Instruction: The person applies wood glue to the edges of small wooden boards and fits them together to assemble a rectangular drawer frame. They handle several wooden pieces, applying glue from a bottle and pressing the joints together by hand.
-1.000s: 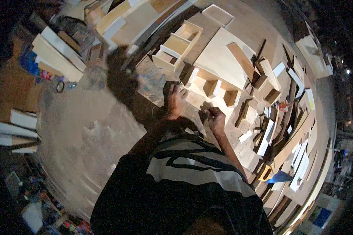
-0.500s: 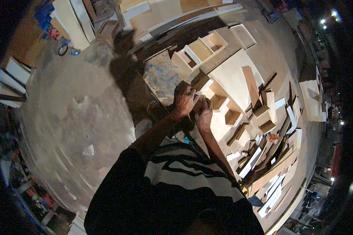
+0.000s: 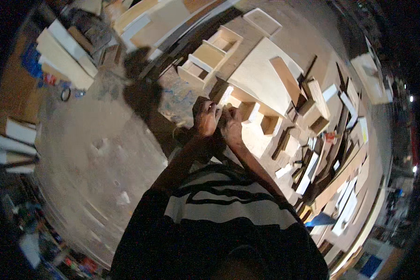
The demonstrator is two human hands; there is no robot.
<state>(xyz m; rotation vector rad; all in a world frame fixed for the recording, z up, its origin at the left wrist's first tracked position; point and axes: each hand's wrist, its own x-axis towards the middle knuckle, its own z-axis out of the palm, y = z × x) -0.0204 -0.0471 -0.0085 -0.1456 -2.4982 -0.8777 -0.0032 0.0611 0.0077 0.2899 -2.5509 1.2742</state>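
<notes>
Left hand point(image 3: 205, 119) curled just beside right hand point(image 3: 231, 125), forearms point(image 3: 254, 167) slanting inward.

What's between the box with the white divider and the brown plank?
From box to plank: brown surface, then a wide pale board, in the head view.

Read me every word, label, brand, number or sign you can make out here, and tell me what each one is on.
No text can be read in this view.
Small red item: too small and blurred to tell any print.
Blue saw blade: too blurred to tell.
Wooden box beside the right hand: no lettering visible.
</notes>
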